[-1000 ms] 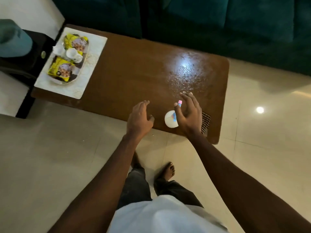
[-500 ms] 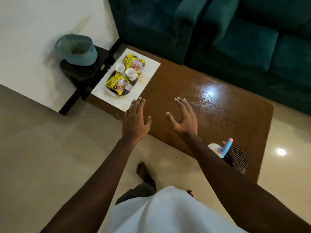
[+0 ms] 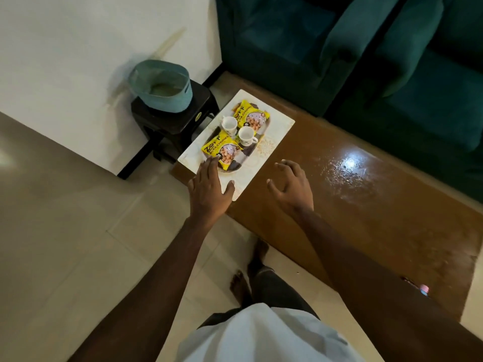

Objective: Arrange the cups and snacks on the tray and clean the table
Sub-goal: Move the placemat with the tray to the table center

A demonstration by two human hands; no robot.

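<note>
A white placemat [image 3: 271, 145] lies at the left end of the brown table [image 3: 366, 220]. On it sits an oval tray [image 3: 236, 169] holding two white cups [image 3: 229, 124] [image 3: 246, 135] and two yellow snack packets [image 3: 251, 116] [image 3: 221, 151]. My left hand [image 3: 209, 190] is open, fingers spread over the placemat's near corner, fingertips at the tray's near rim. My right hand [image 3: 291, 189] hovers open above the table just right of the placemat. The pink tip of a spray bottle [image 3: 423, 288] peeks out behind my right forearm.
A teal basket [image 3: 163, 86] stands on a black stool [image 3: 172, 118] beside the table's left end, against a white wall. A dark green sofa [image 3: 366, 53] runs along the far side. My bare feet stand on the tiled floor at the near edge.
My right hand let go of the spray bottle at the table's right end. Both hands moved left toward the tray, and the left hand now reaches the placemat.
</note>
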